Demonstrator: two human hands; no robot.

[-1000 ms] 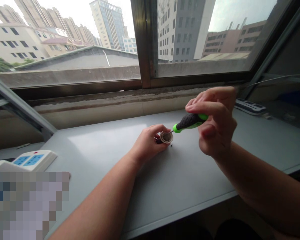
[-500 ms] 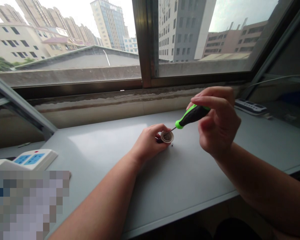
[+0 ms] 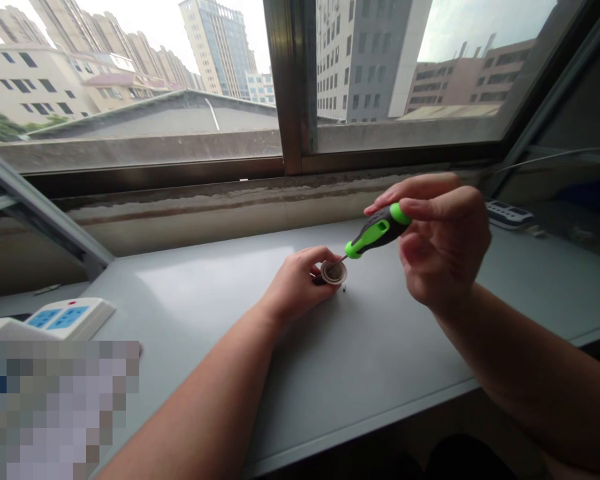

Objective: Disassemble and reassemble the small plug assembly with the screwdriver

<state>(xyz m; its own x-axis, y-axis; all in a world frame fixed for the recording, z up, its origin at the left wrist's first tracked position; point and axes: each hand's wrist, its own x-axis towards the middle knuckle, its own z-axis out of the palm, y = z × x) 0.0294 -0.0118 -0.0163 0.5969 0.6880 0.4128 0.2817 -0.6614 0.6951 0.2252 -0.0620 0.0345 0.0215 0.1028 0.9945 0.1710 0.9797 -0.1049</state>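
My left hand (image 3: 305, 280) is closed round a small round part (image 3: 334, 272) with a pale ring-shaped rim and a hollow centre; a dark piece shows beneath the fingers. My right hand (image 3: 440, 233) grips the back end of a green and black screwdriver (image 3: 377, 230) between thumb and fingertips. The screwdriver slants down to the left, and its thin shaft runs into the hollow of the round part; the tip itself is hard to make out. Just below the rim, a tiny dark piece (image 3: 344, 289), perhaps a screw, lies on the grey tabletop (image 3: 360, 373).
A white power strip (image 3: 87, 317) with blue socket faces sits at the left. Another power strip (image 3: 510, 215) stands at the far right, near the window wall. Metal posts (image 3: 40, 203) rise at the table's left end. The lower left corner is blurred out.
The screwdriver handle has turned, showing a green panel now. My right hand has shifted slightly right and its fingers have changed position. My left hand stays in place.
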